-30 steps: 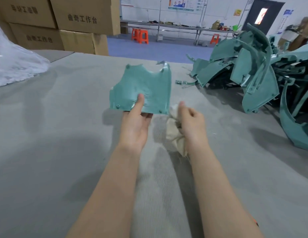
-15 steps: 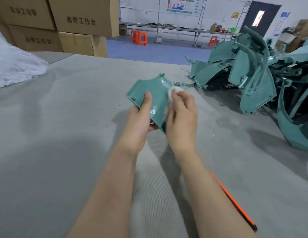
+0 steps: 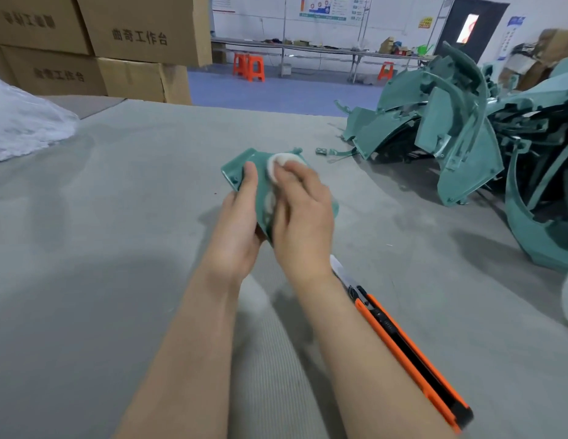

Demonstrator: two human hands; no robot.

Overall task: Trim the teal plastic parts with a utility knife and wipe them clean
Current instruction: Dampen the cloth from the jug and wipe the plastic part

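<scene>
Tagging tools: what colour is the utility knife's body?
Utility knife: orange with black centre strip; head view.

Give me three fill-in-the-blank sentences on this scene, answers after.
The left hand holds a part coloured ____.
The right hand presses a ____ cloth on it.
The knife on the table has an ____ handle.
Answers: teal; white; orange.

A grey, ribbed fabric covers the counter [image 3: 118, 248]. An orange and black utility knife [image 3: 412, 359] lies on it at the near right, blade out and pointing away. A heap of teal plastic parts [image 3: 460, 147] sits at the far right, with 1 small fragment [image 3: 320, 151] just beside it. Crumpled clear plastic sheeting [image 3: 23, 122] rests at the left edge.
</scene>
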